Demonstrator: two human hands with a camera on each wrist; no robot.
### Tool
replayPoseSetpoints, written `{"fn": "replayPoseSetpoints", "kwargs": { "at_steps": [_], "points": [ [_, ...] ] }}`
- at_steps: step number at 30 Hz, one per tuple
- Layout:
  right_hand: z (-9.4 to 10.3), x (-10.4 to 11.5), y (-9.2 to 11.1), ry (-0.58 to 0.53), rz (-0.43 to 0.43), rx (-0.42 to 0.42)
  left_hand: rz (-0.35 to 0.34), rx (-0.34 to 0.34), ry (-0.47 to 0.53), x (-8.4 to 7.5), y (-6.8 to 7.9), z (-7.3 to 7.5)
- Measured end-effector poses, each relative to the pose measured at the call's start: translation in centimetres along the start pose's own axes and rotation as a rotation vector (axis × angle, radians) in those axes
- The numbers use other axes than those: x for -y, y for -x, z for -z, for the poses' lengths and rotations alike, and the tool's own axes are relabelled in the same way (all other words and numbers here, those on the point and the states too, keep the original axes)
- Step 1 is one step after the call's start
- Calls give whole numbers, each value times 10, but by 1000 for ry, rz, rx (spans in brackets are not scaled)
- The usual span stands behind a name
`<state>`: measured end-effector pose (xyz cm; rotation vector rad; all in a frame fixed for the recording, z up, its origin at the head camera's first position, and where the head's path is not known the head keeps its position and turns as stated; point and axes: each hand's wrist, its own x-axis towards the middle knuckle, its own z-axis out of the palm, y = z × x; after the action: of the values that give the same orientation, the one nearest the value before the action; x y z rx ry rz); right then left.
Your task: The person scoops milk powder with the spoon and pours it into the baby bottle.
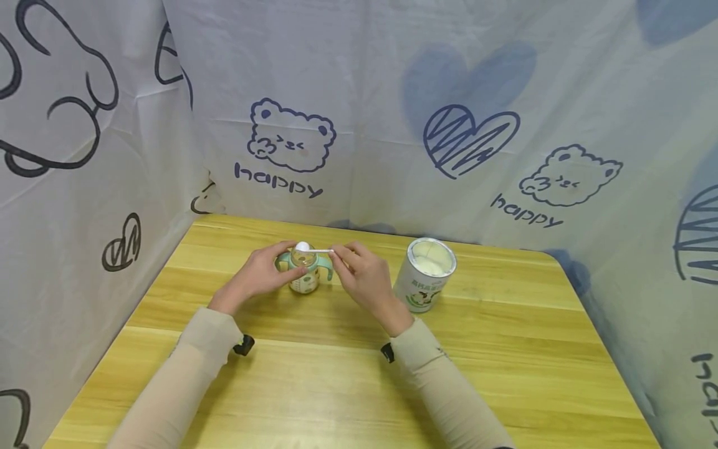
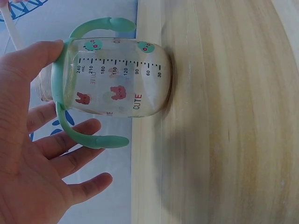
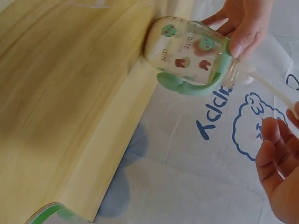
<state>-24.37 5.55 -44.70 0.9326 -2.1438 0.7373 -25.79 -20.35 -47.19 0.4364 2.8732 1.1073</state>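
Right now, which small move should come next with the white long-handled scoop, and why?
Perhaps the right hand should gently tip the scoop: its bowl is at the mouth of the clear, mint-green-handled bottle, which the left hand holds. The bowl's contents are hard to see.

A yellow wood-grain desk [image 1: 314,386] stands before pale hanging cloth [image 1: 376,75] printed with bear faces [image 1: 291,140], scribbled hearts [image 1: 471,140] and the word "happy" [image 1: 278,181]; the cloth also flanks its left and right.
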Motion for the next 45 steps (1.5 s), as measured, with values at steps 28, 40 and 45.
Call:
{"fn": "replayPoseSetpoints", "kwargs": {
  "at_steps": [28,40,45],
  "points": [
    [23,-4,-5,-460,-747,-34,-10,26,-36,-8,-5,0],
    [43,-11,-4,-493,-782,-88,-44,48,-64,-11,-11,4],
    [54,-18,-3,-495,-797,-129,-72,44,-68,-21,-16,6]
  ]
}}
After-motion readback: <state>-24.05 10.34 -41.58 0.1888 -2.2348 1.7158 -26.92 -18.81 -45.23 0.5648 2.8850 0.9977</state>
